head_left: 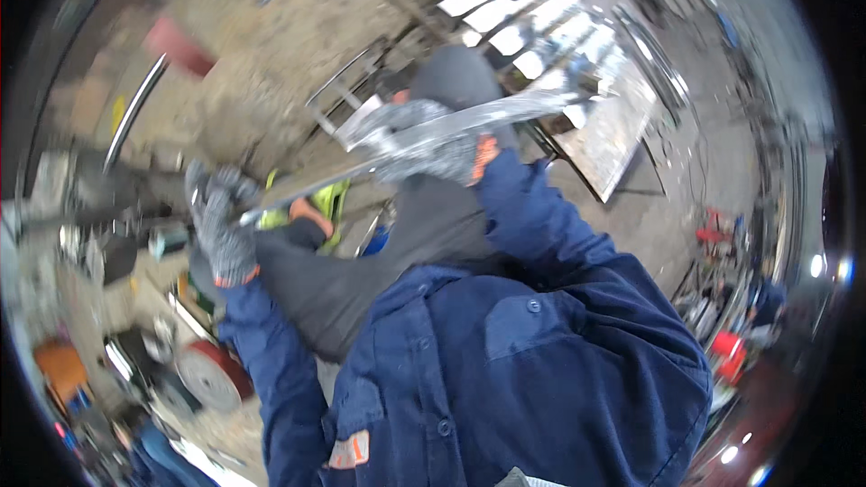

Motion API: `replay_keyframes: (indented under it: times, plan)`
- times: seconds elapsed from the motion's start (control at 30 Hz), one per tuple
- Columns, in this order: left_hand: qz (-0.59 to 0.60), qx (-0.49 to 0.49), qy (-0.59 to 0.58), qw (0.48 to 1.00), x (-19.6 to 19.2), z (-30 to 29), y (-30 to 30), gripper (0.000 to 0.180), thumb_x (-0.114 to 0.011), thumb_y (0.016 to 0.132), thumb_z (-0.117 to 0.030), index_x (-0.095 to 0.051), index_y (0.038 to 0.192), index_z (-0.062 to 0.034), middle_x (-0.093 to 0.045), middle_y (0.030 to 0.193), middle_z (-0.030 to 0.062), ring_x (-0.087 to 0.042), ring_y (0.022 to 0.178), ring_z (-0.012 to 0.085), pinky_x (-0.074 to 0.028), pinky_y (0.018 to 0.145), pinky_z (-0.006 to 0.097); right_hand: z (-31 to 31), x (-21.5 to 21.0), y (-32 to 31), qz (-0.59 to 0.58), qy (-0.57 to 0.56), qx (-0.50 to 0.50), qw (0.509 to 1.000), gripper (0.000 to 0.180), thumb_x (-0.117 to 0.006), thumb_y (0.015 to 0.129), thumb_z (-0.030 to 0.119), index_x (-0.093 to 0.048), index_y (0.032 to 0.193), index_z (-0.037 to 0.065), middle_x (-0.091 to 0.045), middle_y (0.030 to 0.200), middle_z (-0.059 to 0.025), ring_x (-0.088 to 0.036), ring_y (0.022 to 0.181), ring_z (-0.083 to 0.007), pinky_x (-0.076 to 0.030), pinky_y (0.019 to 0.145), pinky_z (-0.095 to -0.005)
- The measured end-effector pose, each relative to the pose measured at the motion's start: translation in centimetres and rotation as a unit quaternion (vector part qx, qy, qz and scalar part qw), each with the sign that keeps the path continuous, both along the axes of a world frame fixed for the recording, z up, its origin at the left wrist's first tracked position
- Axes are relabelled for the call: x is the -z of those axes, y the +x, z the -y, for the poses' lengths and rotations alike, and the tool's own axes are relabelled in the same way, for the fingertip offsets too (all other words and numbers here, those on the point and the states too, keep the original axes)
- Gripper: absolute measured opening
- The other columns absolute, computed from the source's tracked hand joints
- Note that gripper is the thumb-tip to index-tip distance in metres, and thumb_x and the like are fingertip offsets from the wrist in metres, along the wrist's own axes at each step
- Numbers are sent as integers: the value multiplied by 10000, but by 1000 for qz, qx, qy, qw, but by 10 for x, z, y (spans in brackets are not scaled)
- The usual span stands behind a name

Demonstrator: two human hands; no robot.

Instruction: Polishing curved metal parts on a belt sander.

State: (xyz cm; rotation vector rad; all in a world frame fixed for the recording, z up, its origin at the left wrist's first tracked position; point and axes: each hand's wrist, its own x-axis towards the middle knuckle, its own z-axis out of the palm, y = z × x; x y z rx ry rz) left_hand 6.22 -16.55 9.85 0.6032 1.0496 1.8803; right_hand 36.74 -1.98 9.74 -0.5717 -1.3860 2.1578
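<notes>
My left hand [221, 230], in a grey knit glove with an orange cuff, is closed around the lower left end of a long shiny metal strip [523, 108]. Higher along the same strip, my right hand [424, 144], gloved the same way, grips its middle. The strip slants up to the right and is blurred. Dark blue jacket sleeves [532, 216] lead to both hands. Just beyond and under the strip is a person in dark grey clothing [424, 225] with a grey cap [456, 77] and a bit of yellow high-visibility fabric [329, 203].
A barred metal frame [505, 0] and a flat metal sheet [613, 131] lie on the concrete floor at the upper right. A curved steel tube [135, 113] lies on the left. A red-rimmed disc [216, 374] and tool clutter sit lower left, with red items [726, 352] at the right.
</notes>
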Motion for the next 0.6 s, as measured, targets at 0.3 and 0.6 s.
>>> replay_keyframes:
  times: [0.3, 0.6]
  plan:
    - [-65, 56, -81, 993, 24, -18, -6, 554, -667, 898, -247, -398, 1357, -94, -584, 848, 41, -537, 737, 135, -479, 666, 270, -2, 2, 0, -27, 235, 2, 972, 319, -767, 796, 70, -646, 1085, 7, -695, 1016, -77, -645, 973, -156, -526, 866, -311]
    - [103, 154, -200, 962, 10, -48, 28, 364, -625, 878, -305, -561, 1178, -108, -656, 890, 50, -644, 752, 224, -520, 578, 381, -14, 33, 9, -161, 231, 155, 947, 316, -629, 912, 200, -585, 1182, 43, -633, 1099, -103, -608, 1042, -238, -482, 933, -367]
